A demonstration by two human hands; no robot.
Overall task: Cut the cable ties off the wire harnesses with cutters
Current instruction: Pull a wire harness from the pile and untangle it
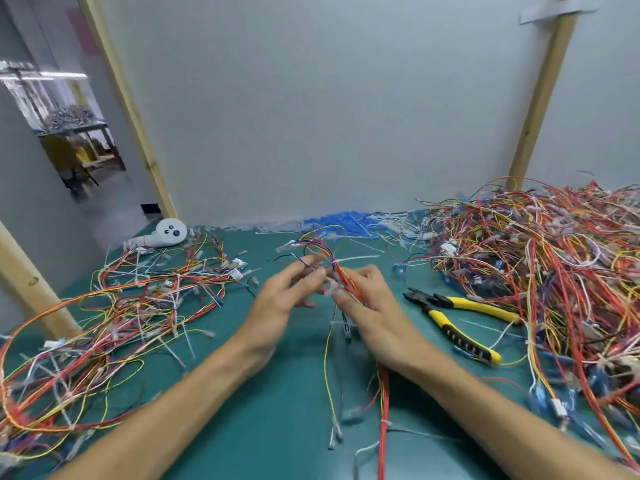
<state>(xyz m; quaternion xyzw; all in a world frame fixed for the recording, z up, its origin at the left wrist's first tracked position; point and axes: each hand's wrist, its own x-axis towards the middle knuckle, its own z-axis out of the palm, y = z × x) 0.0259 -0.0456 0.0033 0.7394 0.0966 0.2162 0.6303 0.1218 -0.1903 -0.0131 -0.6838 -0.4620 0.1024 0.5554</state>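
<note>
Place: wiring workshop, a bench under a green mat (pixel 277 393).
Tool: yellow-handled cutters (pixel 429 304) lying on it.
Right of cutters: wire harnesses (pixel 536 265), heaped high.
Behind cutters: plain wall (pixel 329 98), bare timber posts (pixel 540 98).

Green bench top (pixel 277 393), spanning the lower half of the frame. Carries a deep heap of wire harnesses (pixel 554 265) at the right, a flatter tangle of harnesses (pixel 121 306) at the left, and yellow-handled cutters (pixel 431 303) lying with handles spread just beside the heap at centre right. Also bears a white handheld controller (pixel 169 232) at back left, blue scraps (pixel 346 218) along the back edge, loose white cable ties (pixel 277 232) nearby, and the trailing end of a single harness (pixel 382 410) at lower centre.
</note>
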